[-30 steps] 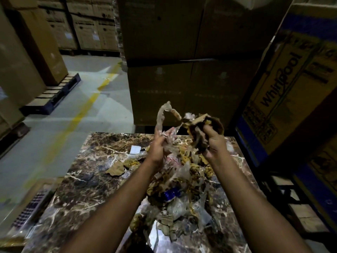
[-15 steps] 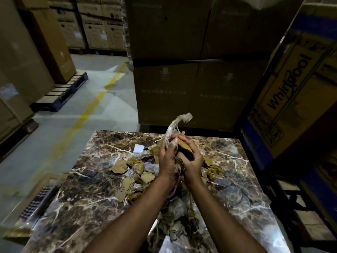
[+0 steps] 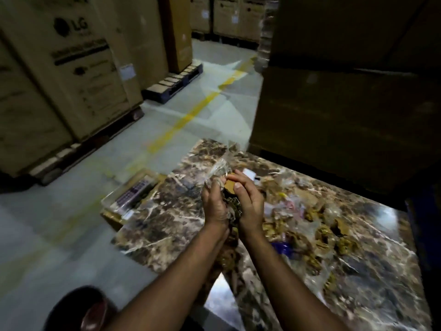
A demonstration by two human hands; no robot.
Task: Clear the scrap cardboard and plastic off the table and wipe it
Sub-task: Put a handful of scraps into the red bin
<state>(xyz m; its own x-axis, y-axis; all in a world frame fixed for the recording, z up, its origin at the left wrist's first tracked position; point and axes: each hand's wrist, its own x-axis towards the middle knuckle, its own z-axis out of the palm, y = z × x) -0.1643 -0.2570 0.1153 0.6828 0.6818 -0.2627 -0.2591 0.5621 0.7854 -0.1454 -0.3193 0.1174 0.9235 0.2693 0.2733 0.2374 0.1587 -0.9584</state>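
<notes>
Mid-frame, left hand (image 3: 214, 206) and right hand (image 3: 248, 204) squeeze a crinkly plastic-and-cardboard wad (image 3: 232, 204) together above the glossy marble table (image 3: 167, 211).

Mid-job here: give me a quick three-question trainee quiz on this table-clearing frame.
1. True or false: the left hand and right hand together hold one bundle of scrap plastic and cardboard.
2. Where does most loose scrap still lie on the marble table? A) left of the hands B) right of the hands C) none remains
3. Fill in: the big carton at far left is printed with the brand ____.

Key: 1 true; 2 B; 3 LG
</notes>
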